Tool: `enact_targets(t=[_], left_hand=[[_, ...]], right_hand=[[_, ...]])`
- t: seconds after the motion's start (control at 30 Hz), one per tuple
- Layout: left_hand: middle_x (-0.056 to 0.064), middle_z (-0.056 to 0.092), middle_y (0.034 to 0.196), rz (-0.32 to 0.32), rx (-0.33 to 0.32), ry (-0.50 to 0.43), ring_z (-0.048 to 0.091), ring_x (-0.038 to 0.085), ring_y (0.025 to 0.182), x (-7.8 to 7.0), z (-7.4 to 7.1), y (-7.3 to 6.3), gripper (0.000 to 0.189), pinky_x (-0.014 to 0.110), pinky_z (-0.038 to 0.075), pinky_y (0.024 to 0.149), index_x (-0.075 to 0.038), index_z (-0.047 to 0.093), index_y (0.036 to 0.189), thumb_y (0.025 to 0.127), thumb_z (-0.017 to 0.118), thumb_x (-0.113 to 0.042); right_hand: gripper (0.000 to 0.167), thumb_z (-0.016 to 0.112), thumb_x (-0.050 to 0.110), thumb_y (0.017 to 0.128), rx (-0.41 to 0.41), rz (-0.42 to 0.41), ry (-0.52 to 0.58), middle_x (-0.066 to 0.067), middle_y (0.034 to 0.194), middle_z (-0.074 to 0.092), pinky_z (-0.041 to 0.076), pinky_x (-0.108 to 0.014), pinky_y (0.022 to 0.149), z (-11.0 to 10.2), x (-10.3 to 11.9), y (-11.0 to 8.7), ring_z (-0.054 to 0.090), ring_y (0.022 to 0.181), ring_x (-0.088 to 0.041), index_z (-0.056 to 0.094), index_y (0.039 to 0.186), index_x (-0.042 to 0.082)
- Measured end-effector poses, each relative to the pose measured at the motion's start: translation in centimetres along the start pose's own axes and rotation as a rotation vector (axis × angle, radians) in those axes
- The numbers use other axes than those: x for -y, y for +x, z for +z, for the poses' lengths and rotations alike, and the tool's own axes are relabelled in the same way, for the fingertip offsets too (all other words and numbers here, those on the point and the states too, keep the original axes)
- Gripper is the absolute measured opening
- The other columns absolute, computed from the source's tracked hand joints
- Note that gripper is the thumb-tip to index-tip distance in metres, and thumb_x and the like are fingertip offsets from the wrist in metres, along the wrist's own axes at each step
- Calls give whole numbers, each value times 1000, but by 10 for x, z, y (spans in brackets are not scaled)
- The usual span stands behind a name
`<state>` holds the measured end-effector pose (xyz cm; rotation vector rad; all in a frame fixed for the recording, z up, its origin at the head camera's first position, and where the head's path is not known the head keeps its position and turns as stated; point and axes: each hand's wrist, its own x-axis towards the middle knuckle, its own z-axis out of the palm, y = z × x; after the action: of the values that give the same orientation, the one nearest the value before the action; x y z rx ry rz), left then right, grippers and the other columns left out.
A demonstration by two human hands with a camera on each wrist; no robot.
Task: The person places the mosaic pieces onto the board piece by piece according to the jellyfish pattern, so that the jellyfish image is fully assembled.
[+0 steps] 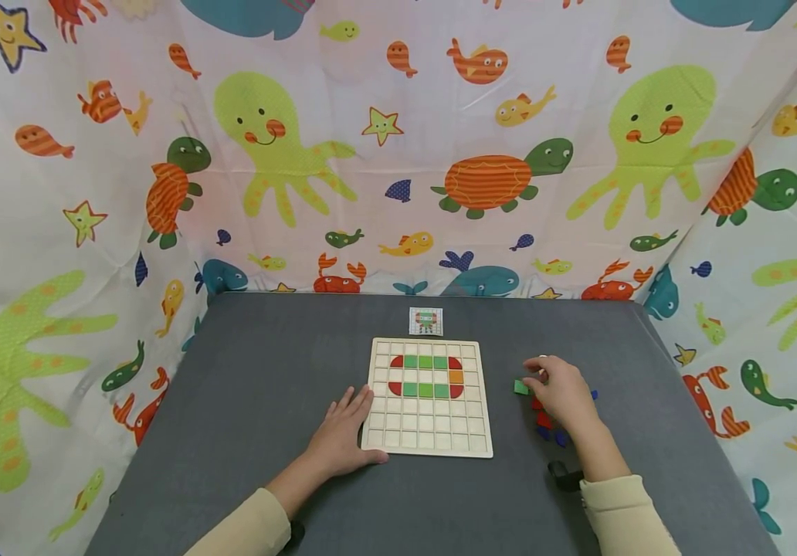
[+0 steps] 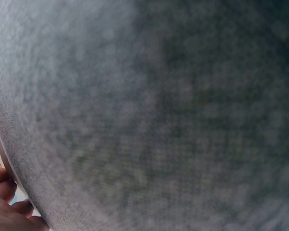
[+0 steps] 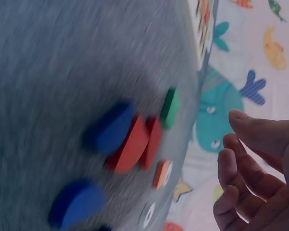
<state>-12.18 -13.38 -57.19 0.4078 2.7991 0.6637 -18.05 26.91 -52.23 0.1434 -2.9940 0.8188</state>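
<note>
A pale wooden grid board (image 1: 433,442) lies mid-table, with green squares (image 1: 425,362), red rounded pieces (image 1: 456,391) and an orange square (image 1: 456,377) set in its upper rows. My left hand (image 1: 344,434) rests at the board's left edge, fingers extended, thumb at its lower left corner. Over loose pieces on the right hovers my right hand (image 1: 564,392), thumb and fingers loosely bent and apart, with nothing between them in the right wrist view. Beneath it lie a green piece (image 3: 170,108), red pieces (image 3: 131,147), blue pieces (image 3: 77,203) and an orange piece (image 3: 161,174).
Just beyond the board lies a small picture card (image 1: 425,321) with a coloured pattern. A grey cloth (image 1: 266,371) covers the table. White curtains (image 1: 384,185) printed with sea animals hang behind and at both sides. Cloth fills most of the left wrist view.
</note>
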Motion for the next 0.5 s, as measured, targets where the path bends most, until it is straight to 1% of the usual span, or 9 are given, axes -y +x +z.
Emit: enact_targets(t=[0.1, 0.23, 0.4, 0.5], left_hand=[[7, 23, 168, 2, 3, -4, 13, 34, 156, 0, 0, 0, 115, 61, 18, 122, -10, 25, 161, 75, 82, -60], [7, 23, 168, 10, 2, -8, 14, 35, 156, 1, 0, 1, 114, 61, 18, 122, -9, 25, 161, 75, 81, -61], [7, 23, 168, 19, -3, -6, 15, 35, 156, 2, 0, 0, 115, 61, 19, 122, -10, 25, 161, 76, 80, -63], [8, 23, 168, 26, -4, -9, 15, 36, 156, 3, 0, 0, 115, 61, 19, 122, -10, 25, 161, 76, 80, -63]], right_hand=[[31, 75, 9, 90, 7, -8, -10, -20, 113, 68, 55, -54, 78, -4, -13, 2, 66, 96, -37, 71, 120, 3], [33, 74, 5, 89, 37, 5, -30, -25, 123, 63, 53, -59, 83, -8, -29, 8, 63, 103, -43, 70, 122, 1], [33, 75, 3, 87, 90, 11, -78, -27, 123, 62, 50, -61, 85, -8, -44, 18, 61, 106, -45, 71, 121, 3], [35, 75, 3, 87, 126, 12, -83, -27, 122, 62, 50, -61, 87, -8, -49, 23, 60, 107, -45, 71, 122, 4]])
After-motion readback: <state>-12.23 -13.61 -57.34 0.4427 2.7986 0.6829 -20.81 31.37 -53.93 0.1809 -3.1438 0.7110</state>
